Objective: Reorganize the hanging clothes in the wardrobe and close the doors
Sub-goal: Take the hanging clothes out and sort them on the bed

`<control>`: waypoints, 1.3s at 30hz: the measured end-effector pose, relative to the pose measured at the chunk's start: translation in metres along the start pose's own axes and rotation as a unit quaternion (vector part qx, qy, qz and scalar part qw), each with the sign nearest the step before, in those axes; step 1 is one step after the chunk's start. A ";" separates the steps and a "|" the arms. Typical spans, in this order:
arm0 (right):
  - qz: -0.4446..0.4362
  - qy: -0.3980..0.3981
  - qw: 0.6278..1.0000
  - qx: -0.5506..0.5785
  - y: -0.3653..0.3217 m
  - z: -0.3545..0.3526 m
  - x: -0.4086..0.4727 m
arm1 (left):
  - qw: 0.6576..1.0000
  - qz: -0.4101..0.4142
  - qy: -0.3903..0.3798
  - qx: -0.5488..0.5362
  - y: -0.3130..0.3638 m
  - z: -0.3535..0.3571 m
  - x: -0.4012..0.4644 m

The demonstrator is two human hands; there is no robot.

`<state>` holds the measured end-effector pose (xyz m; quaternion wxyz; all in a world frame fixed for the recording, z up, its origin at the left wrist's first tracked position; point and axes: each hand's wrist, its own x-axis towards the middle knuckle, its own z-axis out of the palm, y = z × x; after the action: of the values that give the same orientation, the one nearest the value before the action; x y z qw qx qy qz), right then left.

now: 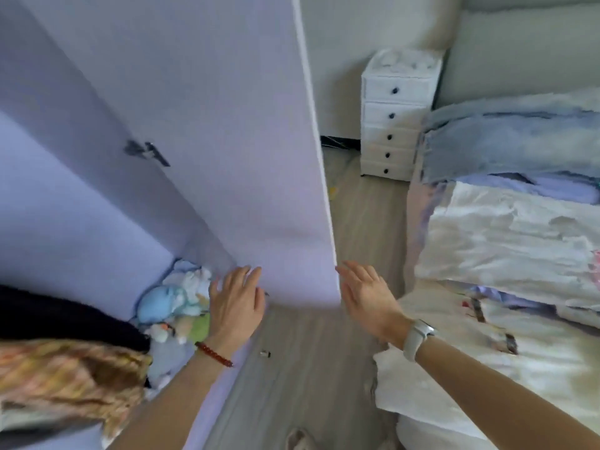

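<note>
Nearest to me, at 6 o'clock, the tip of a slipper (297, 438) shows on the wooden floor (305, 368), and two bare forearms reach up the view from the bottom edge. I see the left hand (235, 302), with a red bead bracelet (214, 354) at its wrist, just below centre at about 7 o'clock; its grip is apart, fingers straight and spread, lying flat against the inner face of the open wardrobe door (211, 141). The right hand (365, 295), wearing a pale watch (417, 339), sits at about 5 o'clock; its grip is also apart and holds nothing, fingertips at the door's white edge, though I cannot tell whether they touch it.

The door runs from centre up to 12 o'clock, standing edge-on to me, with a dark hinge (146, 152) at 10 o'clock. To its left is the wardrobe interior (65, 206); soft toys (175, 306) are heaped on its bottom at 8 o'clock. Hanging clothes (65, 362), one dark and one orange plaid, fill the lower left corner.

At 1 o'clock a white drawer unit (394, 115) stands against the wall. A bed (506, 228) piled with folded bedding fills the 3 o'clock side.
</note>
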<state>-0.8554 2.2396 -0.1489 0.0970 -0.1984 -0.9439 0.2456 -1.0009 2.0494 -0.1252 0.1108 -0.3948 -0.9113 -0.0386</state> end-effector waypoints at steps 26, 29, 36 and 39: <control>-0.232 -0.384 0.831 0.329 -0.581 0.144 0.220 | 0.851 -0.511 0.068 0.102 -0.416 -0.174 -0.102; -0.244 -0.403 0.837 0.279 -0.597 0.148 0.234 | 0.856 -0.503 0.087 0.076 -0.421 -0.166 -0.101; -0.273 -0.168 0.896 0.307 -0.597 0.154 0.250 | 0.855 -0.506 0.096 0.061 -0.427 -0.159 -0.100; -0.280 -0.133 0.886 0.345 -0.600 0.144 0.257 | 0.846 -0.520 0.106 0.060 -0.427 -0.158 -0.100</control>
<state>-1.3243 1.8068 0.0501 0.0975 0.1548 -0.8200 0.5424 -1.2184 1.6603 0.0120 0.1943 0.1505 -0.9662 -0.0777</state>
